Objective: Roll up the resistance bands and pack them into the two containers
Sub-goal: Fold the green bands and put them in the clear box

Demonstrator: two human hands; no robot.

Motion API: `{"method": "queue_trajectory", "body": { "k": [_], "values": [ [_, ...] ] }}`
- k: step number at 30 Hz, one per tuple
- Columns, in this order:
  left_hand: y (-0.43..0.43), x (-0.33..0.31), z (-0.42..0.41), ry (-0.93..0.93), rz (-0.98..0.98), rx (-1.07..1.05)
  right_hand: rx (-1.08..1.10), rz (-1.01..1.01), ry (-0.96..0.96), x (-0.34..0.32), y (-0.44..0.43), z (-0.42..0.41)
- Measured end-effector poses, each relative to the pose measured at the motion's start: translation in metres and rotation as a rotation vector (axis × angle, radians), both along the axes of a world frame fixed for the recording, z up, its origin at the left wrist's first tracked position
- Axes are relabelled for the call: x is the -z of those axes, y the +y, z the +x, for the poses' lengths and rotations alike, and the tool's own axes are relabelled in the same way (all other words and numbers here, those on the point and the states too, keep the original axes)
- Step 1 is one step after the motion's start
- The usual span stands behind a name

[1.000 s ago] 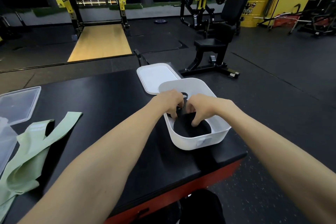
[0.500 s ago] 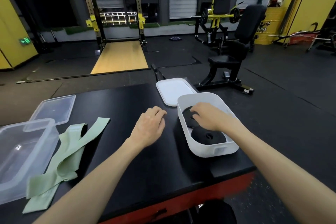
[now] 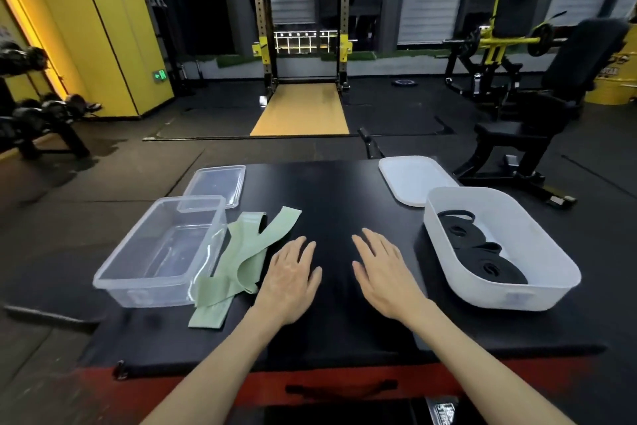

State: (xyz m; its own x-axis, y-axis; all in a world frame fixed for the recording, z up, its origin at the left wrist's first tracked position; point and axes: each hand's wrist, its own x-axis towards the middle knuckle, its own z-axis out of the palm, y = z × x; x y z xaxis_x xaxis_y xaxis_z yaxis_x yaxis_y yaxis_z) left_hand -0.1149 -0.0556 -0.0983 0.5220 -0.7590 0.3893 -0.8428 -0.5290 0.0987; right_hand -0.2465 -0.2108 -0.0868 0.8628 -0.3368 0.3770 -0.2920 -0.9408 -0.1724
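Rolled black resistance bands (image 3: 481, 248) lie inside the white container (image 3: 555, 252) on the right of the black padded table (image 3: 331, 190). A light green resistance band (image 3: 241, 259) lies unrolled and crumpled on the table, against the right wall of the clear plastic container (image 3: 113, 273), which holds nothing. My left hand (image 3: 289, 276) rests flat on the table just right of the green band, fingers straight. My right hand (image 3: 382, 269) lies flat beside it, left of the white container, holding nothing.
The white lid (image 3: 413, 178) lies behind the white container, and the clear lid (image 3: 215, 185) lies behind the clear one. The table's red front edge (image 3: 241, 386) is near me. A black weight bench (image 3: 537, 114) stands on the floor at the right.
My right hand left the white container and came down flat on the table. My left hand shifted left toward the green band. The camera view turned left, centring the table.
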Motion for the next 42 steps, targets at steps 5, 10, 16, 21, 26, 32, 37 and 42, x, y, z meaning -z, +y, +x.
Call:
{"method": "queue_trajectory", "body": {
  "k": [5, 10, 16, 21, 26, 32, 37, 42],
  "values": [
    [0.026, -0.008, 0.007, 0.044, -0.046, 0.053, -0.069, 0.003, 0.025, -0.003, 0.029, 0.026],
    [0.047, -0.034, 0.024, -0.027, -0.214, 0.181, -0.168, 0.047, 0.061, -0.02, 0.054, 0.054],
    [0.069, -0.048, 0.042, 0.233, -0.012, -0.208, -0.238, 0.16, 0.185, -0.031, 0.083, 0.081],
    [0.074, -0.037, 0.044, 0.34, 0.26, -0.268, -0.27, 0.201, 0.278, -0.025, 0.102, 0.091],
    [0.073, -0.03, 0.051, 0.373, 0.234, -0.304, -0.293, 0.27, 0.325, -0.021, 0.107, 0.093],
    [0.075, -0.038, 0.062, 0.474, 0.114, -0.311, -0.302, 0.391, 0.261, -0.015, 0.108, 0.098],
    [0.074, -0.039, 0.059, 0.597, -0.031, -0.374, -0.133, 0.839, 0.097, -0.017, 0.114, 0.105],
    [0.075, -0.041, 0.055, 0.724, -0.175, -0.379, 0.022, 1.384, -0.027, -0.015, 0.117, 0.119]
  ]
}}
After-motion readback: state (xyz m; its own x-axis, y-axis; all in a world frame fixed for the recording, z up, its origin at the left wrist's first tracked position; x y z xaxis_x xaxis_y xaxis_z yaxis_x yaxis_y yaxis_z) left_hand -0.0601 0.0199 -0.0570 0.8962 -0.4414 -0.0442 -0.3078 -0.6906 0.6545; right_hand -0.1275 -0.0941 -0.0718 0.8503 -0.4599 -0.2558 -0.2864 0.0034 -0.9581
